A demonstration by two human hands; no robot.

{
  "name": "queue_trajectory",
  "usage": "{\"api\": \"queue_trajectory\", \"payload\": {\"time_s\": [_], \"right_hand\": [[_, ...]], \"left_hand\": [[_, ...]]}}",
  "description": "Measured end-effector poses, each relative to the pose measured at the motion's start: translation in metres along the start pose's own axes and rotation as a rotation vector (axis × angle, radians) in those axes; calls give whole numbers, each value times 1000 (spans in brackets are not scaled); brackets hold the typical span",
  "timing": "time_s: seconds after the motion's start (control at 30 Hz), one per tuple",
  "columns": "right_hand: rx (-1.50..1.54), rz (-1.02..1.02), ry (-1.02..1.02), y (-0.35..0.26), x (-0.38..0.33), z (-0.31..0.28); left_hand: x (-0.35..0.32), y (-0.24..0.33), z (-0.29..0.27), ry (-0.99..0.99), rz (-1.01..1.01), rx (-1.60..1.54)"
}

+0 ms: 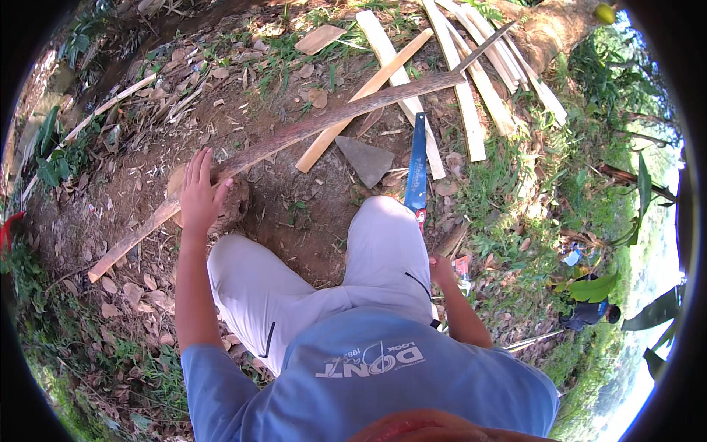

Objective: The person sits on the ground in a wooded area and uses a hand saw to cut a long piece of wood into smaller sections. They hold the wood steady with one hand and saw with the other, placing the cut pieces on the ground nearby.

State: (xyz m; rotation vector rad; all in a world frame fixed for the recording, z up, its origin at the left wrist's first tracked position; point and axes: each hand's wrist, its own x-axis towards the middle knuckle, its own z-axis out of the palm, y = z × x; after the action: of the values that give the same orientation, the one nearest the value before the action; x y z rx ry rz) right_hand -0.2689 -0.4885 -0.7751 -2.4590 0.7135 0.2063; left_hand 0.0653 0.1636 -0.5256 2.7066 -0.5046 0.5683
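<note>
My left hand (200, 193) lies with its fingers stretched out on a long, narrow board with bark on it (294, 136). The board rests across a cut stump (232, 206) beside my left knee and slants up to the far right. To the right of my other knee, a handsaw (417, 166) with a blue blade points away from me. My right hand (442, 271) is closed at the saw's handle end; my knee hides the handle and most of the fingers. A small red-and-white thing (462, 265) shows just beside that hand.
Several pale sawn boards (460, 96) lie fanned out at the far right, near a tree trunk (552, 33). A flat grey stone (366, 160) sits before my knees. Long thin wood strips (110, 107) lie at the left. Another person (589, 313) is low among plants at the right.
</note>
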Motion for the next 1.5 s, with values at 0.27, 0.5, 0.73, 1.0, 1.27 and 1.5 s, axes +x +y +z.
{"api": "queue_trajectory", "payload": {"time_s": [0.27,0.5,0.73,1.0,1.27,1.5], "right_hand": [[230,-178,191,-187,38,-66],[186,-458,214,-405,182,-52],[107,-44,1,-488,301,15],[1116,97,4,-493,284,18],[1424,-179,-76,-470,160,-113],[754,-325,390,-377,88,-180]], "left_hand": [[8,-27,49,16,-223,76],[16,-27,50,143,-326,105],[22,-28,48,243,-319,64],[22,-28,51,295,-319,127],[16,-24,48,303,-336,150],[21,-23,42,193,-385,94]]}}
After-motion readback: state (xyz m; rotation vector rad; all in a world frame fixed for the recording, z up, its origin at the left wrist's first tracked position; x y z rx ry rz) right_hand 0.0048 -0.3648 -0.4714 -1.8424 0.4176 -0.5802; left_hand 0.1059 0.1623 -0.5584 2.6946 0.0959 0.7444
